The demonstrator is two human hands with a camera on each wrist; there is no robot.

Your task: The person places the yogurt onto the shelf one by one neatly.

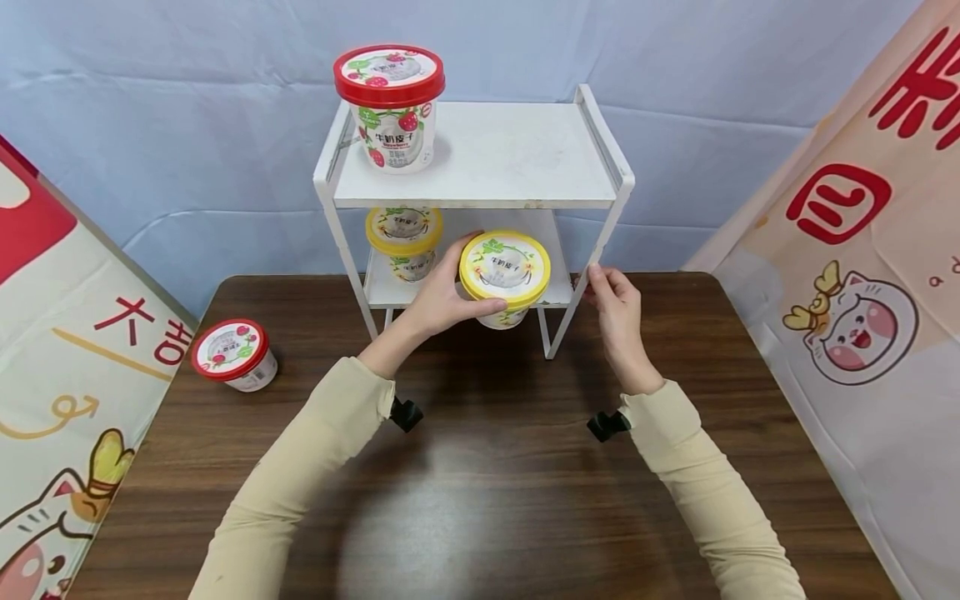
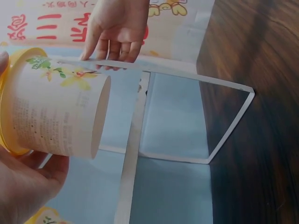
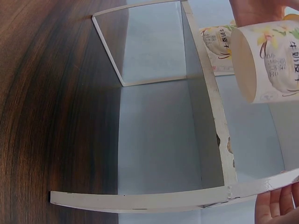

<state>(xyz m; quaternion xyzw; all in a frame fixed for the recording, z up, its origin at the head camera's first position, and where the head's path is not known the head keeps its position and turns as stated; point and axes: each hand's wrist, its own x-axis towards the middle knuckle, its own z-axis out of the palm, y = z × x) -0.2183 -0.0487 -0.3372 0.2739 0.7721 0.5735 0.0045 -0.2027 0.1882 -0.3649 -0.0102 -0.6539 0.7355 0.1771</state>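
My left hand (image 1: 442, 296) grips a paper tub with a yellow lid (image 1: 505, 268), thumb along the near side of the rim and fingers round the far side. The tub is held at the front of the lower level of a white two-tier rack (image 1: 517, 150). In the left wrist view, the tub's flat base (image 2: 100, 116) points toward the rack frame, with vanilla flowers printed on its wall. My right hand (image 1: 617, 321) holds the rack's right front post, thumb on one side and fingers curled behind it. A second yellow-lidded tub (image 1: 405, 232) stands on the lower shelf's left side.
A red-lidded strawberry tub (image 1: 390, 108) stands on the top shelf at the left. Another red-lidded tub (image 1: 235, 356) sits on the dark wooden table (image 1: 480, 500) at the left. Printed banners (image 1: 847, 275) flank the table, and a pale blue cloth (image 1: 187, 125) hangs behind.
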